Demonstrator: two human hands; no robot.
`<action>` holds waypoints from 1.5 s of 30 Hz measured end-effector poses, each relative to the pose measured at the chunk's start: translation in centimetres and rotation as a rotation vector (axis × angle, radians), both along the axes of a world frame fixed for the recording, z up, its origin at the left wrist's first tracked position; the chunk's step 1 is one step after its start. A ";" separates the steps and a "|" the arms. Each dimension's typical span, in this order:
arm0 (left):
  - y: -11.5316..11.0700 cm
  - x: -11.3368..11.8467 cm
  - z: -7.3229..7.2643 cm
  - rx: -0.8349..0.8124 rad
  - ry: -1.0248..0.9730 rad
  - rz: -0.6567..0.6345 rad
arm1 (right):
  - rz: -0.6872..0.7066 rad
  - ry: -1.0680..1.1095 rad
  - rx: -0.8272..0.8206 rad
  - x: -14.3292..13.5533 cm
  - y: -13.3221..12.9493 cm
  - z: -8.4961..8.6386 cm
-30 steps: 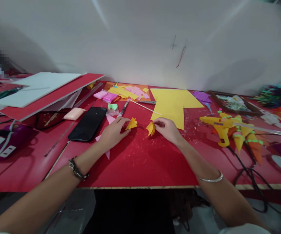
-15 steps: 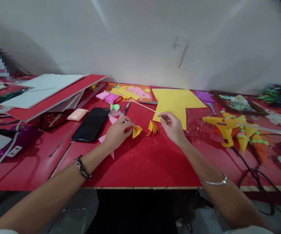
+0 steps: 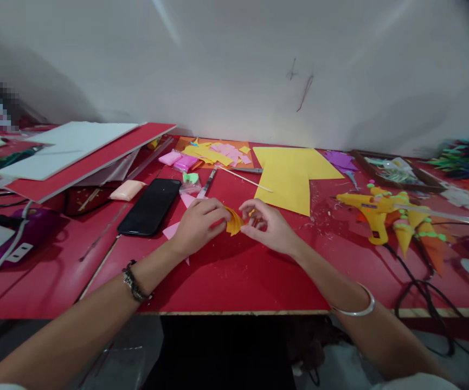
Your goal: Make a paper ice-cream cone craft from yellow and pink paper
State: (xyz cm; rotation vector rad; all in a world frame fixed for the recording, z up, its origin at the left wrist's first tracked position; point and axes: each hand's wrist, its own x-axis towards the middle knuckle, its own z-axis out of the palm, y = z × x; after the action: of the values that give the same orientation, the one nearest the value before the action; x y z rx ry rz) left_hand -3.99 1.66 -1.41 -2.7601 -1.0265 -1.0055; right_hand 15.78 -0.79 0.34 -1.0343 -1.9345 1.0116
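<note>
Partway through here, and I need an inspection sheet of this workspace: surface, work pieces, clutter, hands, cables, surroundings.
Surface: red tabletop, small specks of debris, a seam at left.
Work pieces: folded yellow paper between the hands.
Clutter: phone, paper scraps, yellow sheet, glue gun.
Hands: left hand holds the folded paper; right hand is beside it, contact unclear.
Cables: black cables looped at right, running past the table edge; white cable at left.
Surroundings: pale wall behind, with marks.
</note>
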 end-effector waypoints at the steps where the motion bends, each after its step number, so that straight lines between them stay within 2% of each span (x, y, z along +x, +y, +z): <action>1: 0.0 0.0 0.0 0.018 0.020 -0.004 | 0.008 -0.013 0.005 -0.1 -0.1 0.1; 7: -0.3 0.1 0.0 0.060 0.128 0.011 | 0.013 -0.081 0.077 0.0 -0.1 0.0; 18: -0.4 0.0 0.2 0.084 0.164 0.009 | -0.018 -0.182 0.171 0.1 0.4 -0.1; 24: -0.4 -0.1 0.3 0.150 0.210 -0.077 | -0.084 -0.155 0.202 0.6 0.8 -0.1; 30: -0.6 -0.1 0.5 0.181 0.199 -0.077 | -0.037 -0.220 0.213 0.7 0.9 -0.1; 33: -0.8 0.1 0.5 0.111 0.054 -0.056 | -0.109 -0.208 0.237 1.4 1.6 -0.4; 37: -0.9 0.4 0.6 -0.088 -0.133 -0.004 | -0.313 -0.010 0.183 3.4 3.3 -1.0; 41: -0.6 1.2 0.7 -0.250 -0.126 0.025 | -0.429 0.167 0.091 5.1 4.6 -1.5; 45: -0.5 2.9 0.8 -0.365 -0.091 0.071 | -0.446 0.207 0.010 5.3 5.2 -2.0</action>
State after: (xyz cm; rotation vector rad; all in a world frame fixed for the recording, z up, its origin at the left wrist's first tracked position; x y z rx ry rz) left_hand -1.09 1.16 -0.61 -2.9501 -1.4425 -1.0338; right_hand 21.11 4.40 -1.68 -1.2325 -1.4531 0.8150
